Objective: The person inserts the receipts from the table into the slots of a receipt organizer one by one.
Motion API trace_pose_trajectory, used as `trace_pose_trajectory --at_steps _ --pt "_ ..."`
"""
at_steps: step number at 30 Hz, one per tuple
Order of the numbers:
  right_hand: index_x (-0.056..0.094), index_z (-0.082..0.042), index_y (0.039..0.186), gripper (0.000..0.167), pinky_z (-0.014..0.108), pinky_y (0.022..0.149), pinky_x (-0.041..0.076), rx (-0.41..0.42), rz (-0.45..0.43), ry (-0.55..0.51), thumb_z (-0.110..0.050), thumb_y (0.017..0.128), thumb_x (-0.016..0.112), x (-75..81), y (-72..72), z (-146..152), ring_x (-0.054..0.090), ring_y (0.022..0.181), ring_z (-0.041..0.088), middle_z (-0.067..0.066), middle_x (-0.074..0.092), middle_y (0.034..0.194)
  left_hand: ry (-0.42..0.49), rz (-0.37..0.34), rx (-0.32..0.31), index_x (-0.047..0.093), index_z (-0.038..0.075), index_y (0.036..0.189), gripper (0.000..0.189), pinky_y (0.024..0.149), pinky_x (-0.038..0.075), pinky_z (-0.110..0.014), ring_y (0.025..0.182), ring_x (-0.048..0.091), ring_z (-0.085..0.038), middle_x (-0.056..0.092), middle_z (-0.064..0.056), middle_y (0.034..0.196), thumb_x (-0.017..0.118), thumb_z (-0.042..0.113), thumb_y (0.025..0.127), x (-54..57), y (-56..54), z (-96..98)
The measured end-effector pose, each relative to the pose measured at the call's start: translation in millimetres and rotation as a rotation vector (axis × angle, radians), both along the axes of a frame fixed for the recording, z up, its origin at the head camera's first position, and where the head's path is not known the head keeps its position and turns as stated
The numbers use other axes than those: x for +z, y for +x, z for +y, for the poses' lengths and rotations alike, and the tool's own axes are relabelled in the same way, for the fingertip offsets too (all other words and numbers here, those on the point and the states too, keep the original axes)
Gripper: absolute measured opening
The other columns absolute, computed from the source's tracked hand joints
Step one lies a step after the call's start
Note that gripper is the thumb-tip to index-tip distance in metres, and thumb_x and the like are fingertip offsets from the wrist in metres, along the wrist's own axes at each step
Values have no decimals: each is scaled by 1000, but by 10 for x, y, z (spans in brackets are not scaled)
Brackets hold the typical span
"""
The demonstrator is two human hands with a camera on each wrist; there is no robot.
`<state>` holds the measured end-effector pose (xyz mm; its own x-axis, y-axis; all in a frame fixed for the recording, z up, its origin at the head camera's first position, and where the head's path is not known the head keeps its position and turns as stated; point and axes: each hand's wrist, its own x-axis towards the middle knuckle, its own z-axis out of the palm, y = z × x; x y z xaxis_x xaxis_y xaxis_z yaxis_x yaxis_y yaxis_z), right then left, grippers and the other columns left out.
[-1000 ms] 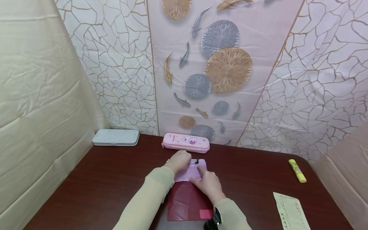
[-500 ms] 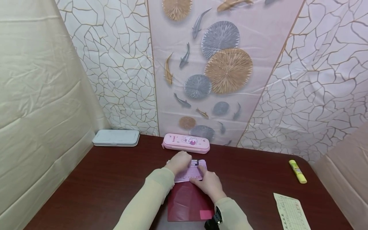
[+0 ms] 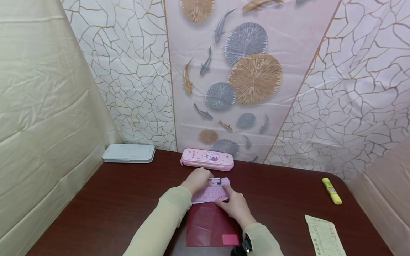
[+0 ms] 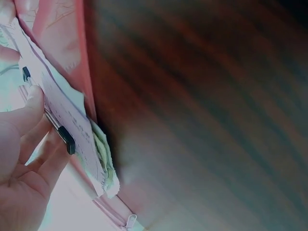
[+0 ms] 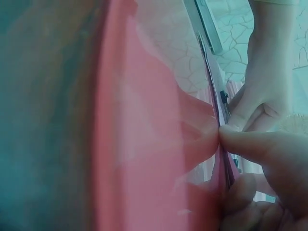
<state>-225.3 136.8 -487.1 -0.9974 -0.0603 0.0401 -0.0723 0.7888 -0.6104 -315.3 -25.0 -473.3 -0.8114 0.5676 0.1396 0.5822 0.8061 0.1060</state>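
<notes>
A glossy dark red folder [image 3: 205, 224] with a pink label lies in front of the person. On its far half rests a small stack of pink printed slips [image 3: 209, 193], with other paper edges under it in the left wrist view. A metal clip [image 3: 216, 181] with black ends sits at their far edge. My left hand [image 3: 196, 180] grips this clip, thumb along its bar [image 4: 48, 113]. From the right, my right hand [image 3: 237, 206] holds the slips by thumb and index finger at their near and right edges; its other fingertips are hidden in the head view.
A pink zip pencil case [image 3: 207, 159] stands just behind the folder. At the back left lies a pale blue case [image 3: 129, 153]. A yellow glue stick [image 3: 332, 191] and a pale green printed slip [image 3: 325, 234] lie to the right. Patterned cloth walls surround the brown table [image 3: 128, 199].
The left hand has shifted slightly left, baring more of the clip and the slips. My right hand has moved a little right and its thumb sits farther from the left hand.
</notes>
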Motion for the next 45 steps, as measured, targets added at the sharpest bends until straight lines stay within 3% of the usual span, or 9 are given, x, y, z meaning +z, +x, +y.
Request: trace_pose_trajectory --at_steps 1,4,8,14,19,30,40,45 --pt "51 -6 133 67 36 55 52 -2 -13 -31 -30 77 78 2 9 11 62 61 22 25 61 115 4 -2 -1 75 18 88 12 82 50 -29 89 67 -16 72 7 85 74 25 79 4 -1 -1" --pt "48 -4 135 67 29 40 44 15 -48 -100 -24 78 77 11 32 52 51 39 13 23 65 89 13 -12 -1 75 18 89 13 82 50 -28 89 67 -15 72 7 85 74 25 79 20 1 -3" --pt "49 -2 132 64 27 41 43 39 -53 -101 -20 78 77 56 48 125 48 40 11 7 53 59 19 -28 12 75 18 89 12 82 50 -28 89 67 -15 72 7 85 74 24 79 29 -1 -7" --pt "64 -3 114 44 26 49 40 29 -1 12 -21 77 78 154 36 302 46 55 12 0 53 65 21 -41 14 75 18 90 13 82 50 -28 89 66 -15 72 7 85 74 25 80 17 -8 -11" --pt "68 -7 103 30 27 51 39 7 4 39 -21 78 77 228 51 517 46 58 13 -1 54 66 19 -28 -13 75 17 89 13 79 50 -28 83 66 -14 70 8 80 74 25 79 13 -12 -21" --pt "68 -8 103 26 26 52 37 -23 14 75 -21 80 74 256 223 1177 46 53 12 -2 51 60 19 -46 -16 75 15 97 23 80 49 -26 82 64 -11 70 7 83 77 28 77 -3 -40 -36" --pt "67 -8 104 29 30 57 37 -28 -21 181 -24 82 73 309 384 1828 47 61 12 -4 56 67 -13 -48 19 75 15 100 31 83 50 -27 89 66 -13 72 6 90 76 34 76 58 -12 -13" --pt "69 -6 102 30 33 61 46 -48 -31 208 -28 82 72 293 446 2129 57 70 14 -2 63 78 -19 -36 25 75 16 99 29 81 50 -27 88 66 -13 72 7 89 75 35 77 39 -13 -2"
